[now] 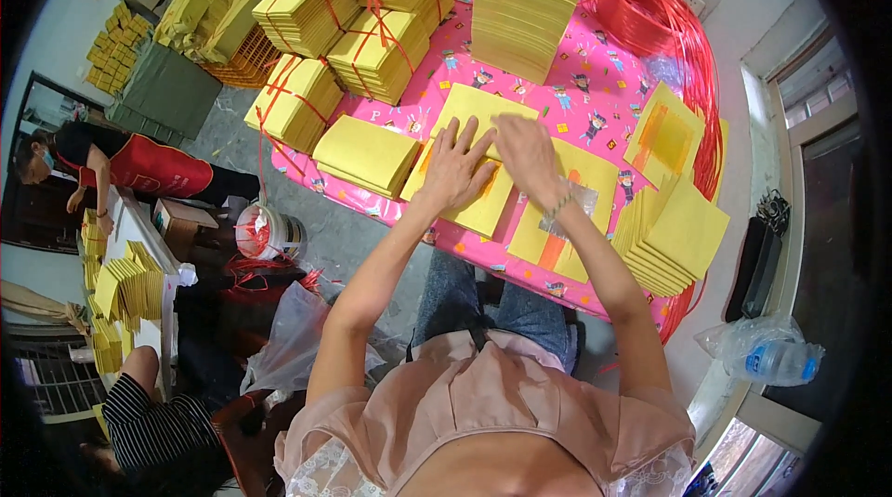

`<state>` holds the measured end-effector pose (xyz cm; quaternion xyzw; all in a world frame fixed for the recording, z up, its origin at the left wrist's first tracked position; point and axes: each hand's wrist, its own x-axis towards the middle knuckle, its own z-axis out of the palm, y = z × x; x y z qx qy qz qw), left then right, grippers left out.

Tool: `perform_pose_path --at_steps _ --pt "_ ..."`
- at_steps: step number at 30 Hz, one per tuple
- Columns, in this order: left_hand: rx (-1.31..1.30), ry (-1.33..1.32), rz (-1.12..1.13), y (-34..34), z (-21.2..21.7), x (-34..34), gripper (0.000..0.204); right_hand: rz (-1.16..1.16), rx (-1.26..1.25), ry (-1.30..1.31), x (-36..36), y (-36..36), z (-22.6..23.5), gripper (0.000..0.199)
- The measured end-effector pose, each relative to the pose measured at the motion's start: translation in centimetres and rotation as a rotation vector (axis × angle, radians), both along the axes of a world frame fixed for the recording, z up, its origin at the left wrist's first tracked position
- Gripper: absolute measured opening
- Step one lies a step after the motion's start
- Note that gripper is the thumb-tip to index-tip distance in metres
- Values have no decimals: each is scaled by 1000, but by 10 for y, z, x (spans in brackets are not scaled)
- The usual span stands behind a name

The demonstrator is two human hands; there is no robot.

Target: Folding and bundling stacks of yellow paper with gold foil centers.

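Here, left hand (457, 165) laid flat, fingers spread apart, palm down on a small stack of square yellow paper sheets (476, 202) at the near edge of a table under a pink patterned plastic cloth (595, 93). Right hand (526, 155) just beside the left, also palm down on the same stack, fingers extended and close together, nothing clamped; beaded bracelet at the wrist. Further yellow sheet (483, 109) partly under both hands, toward the far side.

To the left of the stack, a thick pad of plain yellow sheets (367, 156), close by but apart. To the right, flat yellow sheets with orange centre patches (567, 218), then a fanned, stepped pile of yellow sheets (674, 237) near the table's right edge.

At the far side, several yellow paper bundles tied with red string (358, 19) and a tall untied yellow stack (525, 0). Coil of red plastic strapping (664, 19) along the far right rim.

On the floor to the left, a white bucket (274, 232). Beyond it, a person in a red apron (139, 167) at a second table with yellow sheets. At right, a clear plastic bottle (776, 359) on a ledge.
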<state>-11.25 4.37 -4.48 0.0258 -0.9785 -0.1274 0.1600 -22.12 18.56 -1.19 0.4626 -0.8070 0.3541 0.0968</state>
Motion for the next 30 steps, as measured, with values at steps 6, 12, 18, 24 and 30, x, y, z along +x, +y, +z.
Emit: perform_pose_path --at_steps 6,12,18,24,30 --pt "2 -18 -8 1 2 2 56 114 335 66 37 39 -15 66" --pt "11 -66 -34 -10 2 3 59 146 440 29 35 40 -21 76" --pt "16 -189 13 -21 1 8 62 128 398 58 38 39 -23 69" --pt "15 -147 2 -23 -5 6 64 111 453 89 39 38 -21 65" --pt "471 2 -83 -42 4 2 58 99 375 132 27 29 -16 51"
